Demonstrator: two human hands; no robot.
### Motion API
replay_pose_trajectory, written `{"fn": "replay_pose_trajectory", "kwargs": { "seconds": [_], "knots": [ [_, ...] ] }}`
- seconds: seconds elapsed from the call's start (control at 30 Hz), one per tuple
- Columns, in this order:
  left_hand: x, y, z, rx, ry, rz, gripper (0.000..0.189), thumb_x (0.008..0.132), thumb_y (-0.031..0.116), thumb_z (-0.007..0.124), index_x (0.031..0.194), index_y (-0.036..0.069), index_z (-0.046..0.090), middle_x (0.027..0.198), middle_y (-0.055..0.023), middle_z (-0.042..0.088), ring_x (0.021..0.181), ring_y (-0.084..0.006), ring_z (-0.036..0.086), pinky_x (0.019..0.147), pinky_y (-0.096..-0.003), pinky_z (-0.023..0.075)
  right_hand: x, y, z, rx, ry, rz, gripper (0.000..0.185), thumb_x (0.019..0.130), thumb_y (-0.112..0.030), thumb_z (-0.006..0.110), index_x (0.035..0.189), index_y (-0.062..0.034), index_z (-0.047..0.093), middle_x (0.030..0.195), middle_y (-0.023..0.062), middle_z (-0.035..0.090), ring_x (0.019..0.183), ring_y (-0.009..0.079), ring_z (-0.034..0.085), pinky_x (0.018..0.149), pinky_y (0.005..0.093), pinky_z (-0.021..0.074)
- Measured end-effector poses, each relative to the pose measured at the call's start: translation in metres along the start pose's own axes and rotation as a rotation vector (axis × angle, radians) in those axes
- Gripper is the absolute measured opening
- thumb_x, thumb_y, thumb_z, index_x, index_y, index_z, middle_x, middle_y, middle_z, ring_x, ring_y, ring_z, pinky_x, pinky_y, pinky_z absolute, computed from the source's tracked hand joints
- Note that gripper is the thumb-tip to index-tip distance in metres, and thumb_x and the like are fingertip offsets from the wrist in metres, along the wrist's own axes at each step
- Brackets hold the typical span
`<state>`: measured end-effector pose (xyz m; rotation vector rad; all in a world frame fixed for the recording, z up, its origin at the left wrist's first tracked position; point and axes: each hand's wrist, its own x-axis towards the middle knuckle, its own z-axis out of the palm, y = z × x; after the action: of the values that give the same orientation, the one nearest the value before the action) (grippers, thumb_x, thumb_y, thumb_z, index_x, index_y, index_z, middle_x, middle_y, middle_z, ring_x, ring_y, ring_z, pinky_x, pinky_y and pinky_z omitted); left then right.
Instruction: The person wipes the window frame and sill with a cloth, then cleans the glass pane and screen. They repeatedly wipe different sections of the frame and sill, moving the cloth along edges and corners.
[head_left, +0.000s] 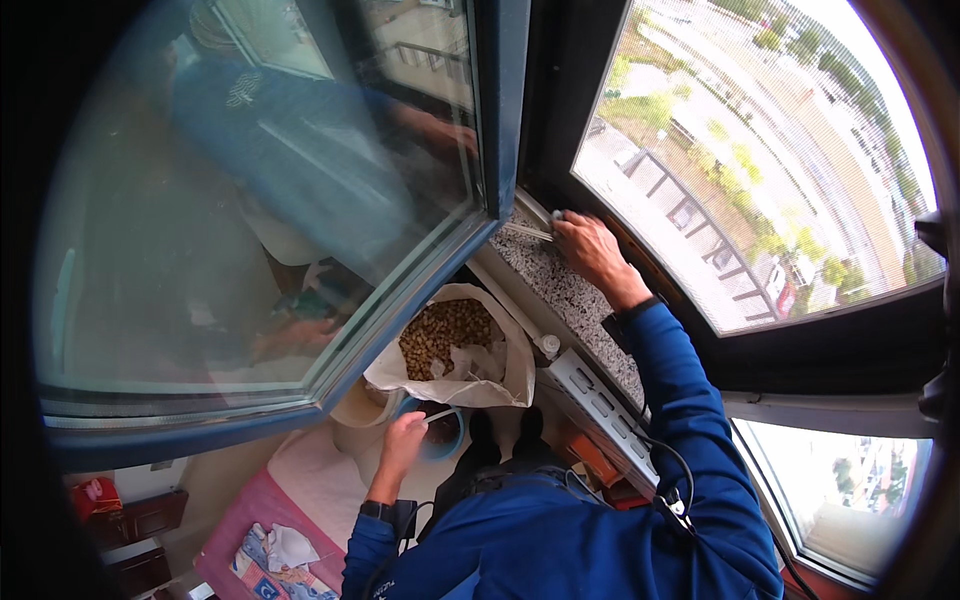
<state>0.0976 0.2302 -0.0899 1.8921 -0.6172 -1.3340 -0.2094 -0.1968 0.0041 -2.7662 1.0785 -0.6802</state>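
Note:
My left hand (403, 441), a little blurred, pinches a thin white strip (441, 415) above a light-blue basin (459, 444). Up at the window, my right hand (595, 247) reaches over the speckled stone sill (555, 281), its fingers curled against the bottom of the dark window frame (660, 281). A small greyish thing (556, 216) shows at its fingertips; whether they grip it is unclear. Thin pale strips (529, 231) lie on the sill, running up to that hand. The opened window sash (420, 289), blue-framed and glazed, juts out on the left.
An open white sack (517, 367) of small tan pieces stands below the sill, beside a pale bucket (360, 405). A white radiator (600, 416) lines the wall. To the left is a pink-edged bed (300, 510) with cloths (281, 559). Cables (679, 454) hang along my right arm.

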Motion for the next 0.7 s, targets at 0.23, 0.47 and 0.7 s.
{"fn": "replay_pose_trajectory", "kwargs": {
  "seconds": [0.23, 0.47, 0.7],
  "knots": [
    [-0.004, -0.009, -0.003, -0.014, 0.012, -0.045, 0.034, 0.094, 0.014, 0.067, 0.123, -0.003, 0.069, 0.111, -0.0082, 0.073, 0.101, -0.0148, 0.067, 0.089, -0.0295, 0.0535, -0.036, -0.026, -0.03, 0.216, 0.327, 0.215, 0.025, 0.096, -0.003, 0.061, 0.12, -0.0074, 0.068, 0.121, 0.0167, 0.071, 0.108, 0.0349, 0.07, 0.094, 0.0423, 0.0577],
    [0.004, 0.014, 0.009, -0.031, -0.076, 0.003, 0.038, 0.095, 0.019, 0.069, 0.128, 0.0, 0.068, 0.107, -0.0057, 0.071, 0.092, -0.0129, 0.064, 0.082, -0.0275, 0.0516, 0.009, -0.049, 0.016, 0.093, -0.018, -0.03, 0.037, 0.091, -0.002, 0.058, 0.128, -0.0042, 0.064, 0.125, 0.0167, 0.066, 0.115, 0.0356, 0.064, 0.101, 0.0431, 0.0519],
    [0.009, 0.003, -0.002, 0.029, -0.01, 0.037, 0.04, 0.094, 0.014, 0.07, 0.13, -0.003, 0.066, 0.103, -0.0047, 0.07, 0.09, -0.0108, 0.062, 0.079, -0.0261, 0.0502, -0.024, -0.022, -0.013, 0.132, 0.072, 0.061, 0.033, 0.087, 0.0, 0.063, 0.119, -0.0059, 0.068, 0.119, 0.0166, 0.07, 0.111, 0.0346, 0.068, 0.094, 0.0413, 0.057]
  ]
}}
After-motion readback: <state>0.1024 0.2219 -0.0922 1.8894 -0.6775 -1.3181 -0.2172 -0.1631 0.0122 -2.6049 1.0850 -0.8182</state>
